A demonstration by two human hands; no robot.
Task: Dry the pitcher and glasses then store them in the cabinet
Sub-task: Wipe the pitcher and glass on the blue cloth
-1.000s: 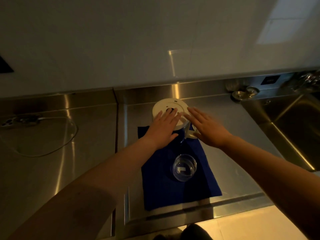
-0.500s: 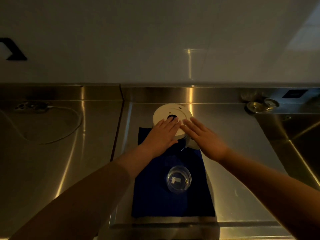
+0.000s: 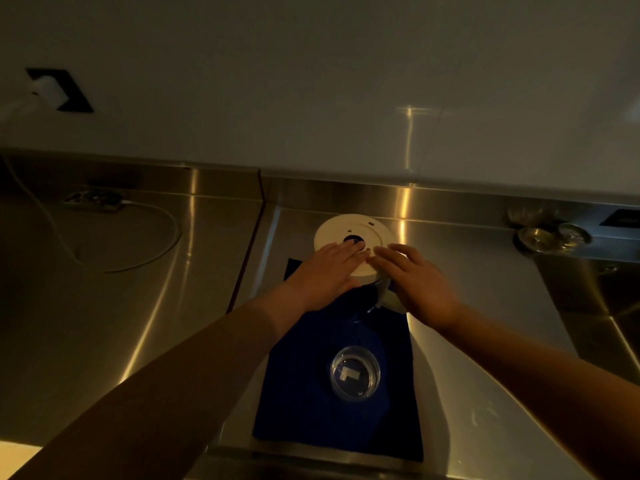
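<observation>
Pitcher (image 3: 349, 230): I see a round cream lid with a dark centre hole, clear body below, standing at the cloth's 12 o'clock end.
Cloth (image 3: 298, 393): dark blue, flat on the steel counter (image 3: 173, 306).
Glass (image 3: 355, 373): clear, upright, mid-cloth, at 6 o'clock from the pitcher.
Left hand (image 3: 327, 275): flat on the lid, fingers spread, gripping nothing.
Right hand (image 3: 420, 284): open, palm down at the lid's 4 o'clock edge.

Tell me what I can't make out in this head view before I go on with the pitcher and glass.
- Pitcher body: head view, hidden under its white lid and both hands.
- Left hand and right hand contact with the lid: palms face down, undersides unseen.
- Water on the glass: too dark to tell.
- Cabinet: outside the frame.
- Items by the sink: small, dim, unclear.
</observation>
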